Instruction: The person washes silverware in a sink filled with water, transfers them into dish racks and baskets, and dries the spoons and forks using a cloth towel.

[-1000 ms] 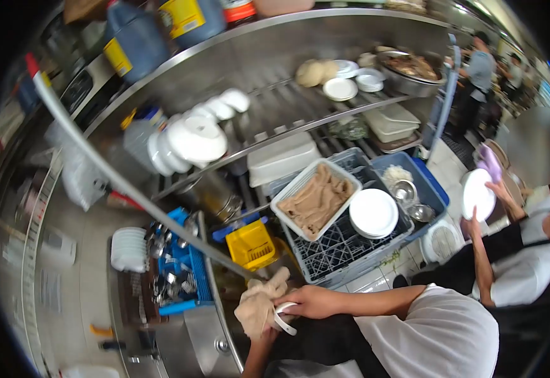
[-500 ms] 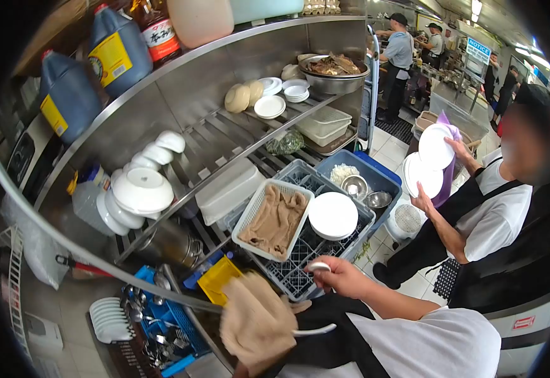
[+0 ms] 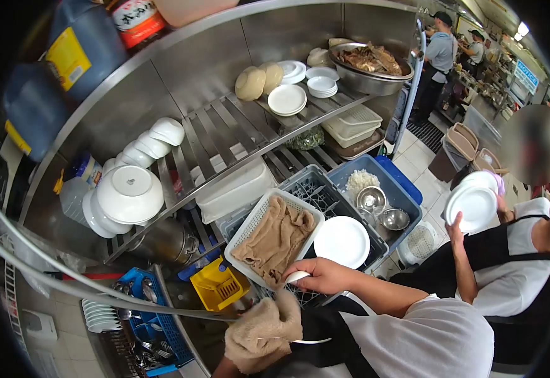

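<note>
A brown cloth [image 3: 259, 337] covers my left hand at the bottom centre, hiding its fingers; the hand is closed on the cloth. A slender white strip [image 3: 316, 341] crosses the cloth's lower part; its kind is unclear. My right hand [image 3: 326, 276] pinches a small white rounded piece [image 3: 297, 277], mostly hidden by the fingers. It is held over the near edge of a pale perforated basket [image 3: 312, 219], in which another brown cloth [image 3: 275, 239] lies. White plates [image 3: 342, 242] sit right of the basket, on a dark rack [image 3: 312, 192].
Steel shelving [image 3: 224, 132] holds bowls [image 3: 130, 194] and small plates [image 3: 287, 99]. A blue-grey tub [image 3: 407, 234] contains metal bowls and rice. Below left are a yellow container [image 3: 215, 283] and a blue cutlery basket [image 3: 161, 321]. At right, a co-worker [image 3: 508, 264] holds white plates [image 3: 473, 205].
The view has shifted. My right hand, with the white piece, has moved left to the basket's near edge. The cloth over my left hand has bunched up. The co-worker's plates now overlap more.
</note>
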Demonstrator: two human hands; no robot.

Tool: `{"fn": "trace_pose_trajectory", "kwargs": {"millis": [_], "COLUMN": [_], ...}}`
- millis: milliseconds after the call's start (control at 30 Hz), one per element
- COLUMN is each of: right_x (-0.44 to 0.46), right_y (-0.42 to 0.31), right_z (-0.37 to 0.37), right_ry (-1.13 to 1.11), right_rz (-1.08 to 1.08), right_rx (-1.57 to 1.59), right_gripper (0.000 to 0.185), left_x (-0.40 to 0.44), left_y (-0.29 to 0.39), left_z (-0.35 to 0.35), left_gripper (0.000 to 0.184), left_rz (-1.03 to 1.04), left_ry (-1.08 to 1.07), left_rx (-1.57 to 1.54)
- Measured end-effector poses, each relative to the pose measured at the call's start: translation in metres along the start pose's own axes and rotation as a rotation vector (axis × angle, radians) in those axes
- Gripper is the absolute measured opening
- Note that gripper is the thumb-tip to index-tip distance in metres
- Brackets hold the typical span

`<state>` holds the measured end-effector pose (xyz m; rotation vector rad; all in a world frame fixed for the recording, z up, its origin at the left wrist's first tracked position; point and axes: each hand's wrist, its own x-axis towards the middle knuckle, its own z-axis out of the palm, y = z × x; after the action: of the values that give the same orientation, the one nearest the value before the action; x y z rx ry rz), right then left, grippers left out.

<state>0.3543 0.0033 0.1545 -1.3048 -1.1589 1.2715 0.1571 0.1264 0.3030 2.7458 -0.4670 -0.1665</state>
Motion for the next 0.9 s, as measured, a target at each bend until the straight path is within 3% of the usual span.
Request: {"fn": "trace_pose_trajectory", "kwargs": {"millis": [67,233,300,400,467,533,600,633,667,733,833,867,900], "right_x": [0.008,0.036,0.049,0.059,0.059,0.057,0.052,0.052,0.051,0.052,0.051,0.051,0.051], "right_y": [0.021,0.047,0.063,0.059,0.064,0.074,0.083,0.087,0.088,0.083,0.079,0.08,0.082], "right_z": [-0.025,-0.098,-0.117,-0.135,-0.141,-0.143,-0.144,-0.144,-0.143,-0.14,-0.135,-0.134,-0.135], "right_ry": [0.007,0.037,0.103,0.144,0.151,0.139,0.137,0.136,0.139,0.121,0.056,0.031,0.07], "right_rz": [0.06,0.115,0.127,0.157,0.163,0.177,0.189,0.214,0.239,0.244,0.255,0.266,0.265], "right_rx": [0.074,0.047,0.132,0.178,0.239,0.287,0.316,0.33,0.347,0.355,0.349,0.354,0.359], "right_gripper": [0.024,0.022,0.02,0.019,0.02,0.02,0.022,0.022,0.022,0.022,0.023,0.023,0.023], "left_x": [0.024,0.036,0.055,0.11,0.054,0.097,0.111,0.075,0.083,0.106,0.1,0.084,0.126], "left_y": [-0.015,-0.081,-0.074,-0.055,-0.064,-0.063,-0.088,-0.105,-0.105,-0.101,-0.153,-0.196,-0.174], "left_z": [0.001,-0.032,-0.019,0.031,0.134,0.103,0.065,0.173,0.159,0.118,0.163,0.25,0.169], "left_gripper": [0.026,0.021,0.019,0.016,0.026,0.024,0.022,0.024,0.024,0.032,0.039,0.039,0.034], "left_rz": [-0.055,-0.397,-0.663,-1.238,-0.619,-0.742,-0.543,-0.571,-0.564,-1.097,-1.077,-0.966,-1.242], "left_ry": [-0.062,-0.035,-0.074,-0.258,0.531,-0.233,0.056,0.564,0.559,0.937,0.8,0.883,0.948], "left_rx": [0.16,-0.165,-0.235,-0.348,-1.165,0.188,0.071,-0.787,-0.787,-2.599,-2.449,-2.074,-1.886]}}
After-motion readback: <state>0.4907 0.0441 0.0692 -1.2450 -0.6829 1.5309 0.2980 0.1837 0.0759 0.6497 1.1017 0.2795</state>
